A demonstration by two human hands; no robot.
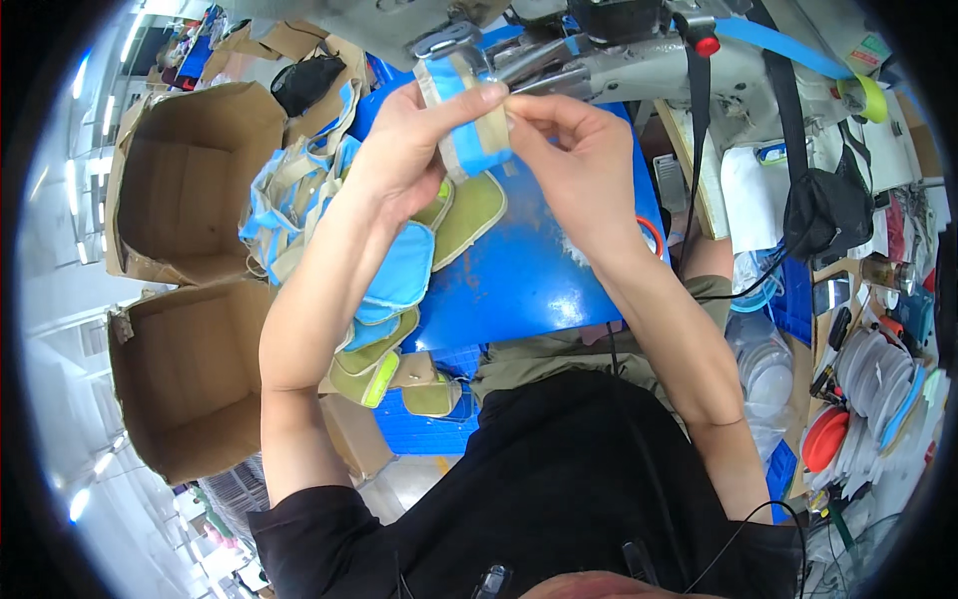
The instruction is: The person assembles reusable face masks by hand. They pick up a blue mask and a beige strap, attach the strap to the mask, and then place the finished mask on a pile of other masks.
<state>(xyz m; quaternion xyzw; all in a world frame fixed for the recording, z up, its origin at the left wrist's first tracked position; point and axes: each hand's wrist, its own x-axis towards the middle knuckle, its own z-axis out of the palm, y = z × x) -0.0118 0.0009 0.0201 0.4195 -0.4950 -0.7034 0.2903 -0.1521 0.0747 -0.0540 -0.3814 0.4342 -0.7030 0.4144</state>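
Note:
A small blue and beige fabric piece (481, 150) is held up between both hands, just in front of the metal arm of a sewing machine (544, 68). My left hand (407, 145) grips its left side, with the thumb laid across the front. At its right edge, my right hand (581, 160) pinches with thumb and forefinger; the exact spot is partly hidden. Below my left hand, blue padded pieces (401, 268) and olive ones (471, 222) lie overlapping along the left side of the blue table (529, 285). Blue and beige straps (289, 205) are heaped beside them.
Two open cardboard boxes stand at the left, one upper (195, 165) and one lower (190, 364). A red ring-shaped object (651, 238) lies by my right forearm. Farther right are a hanging black pouch (830, 215) and rolls of white tape (866, 371). Black straps hang off the machine.

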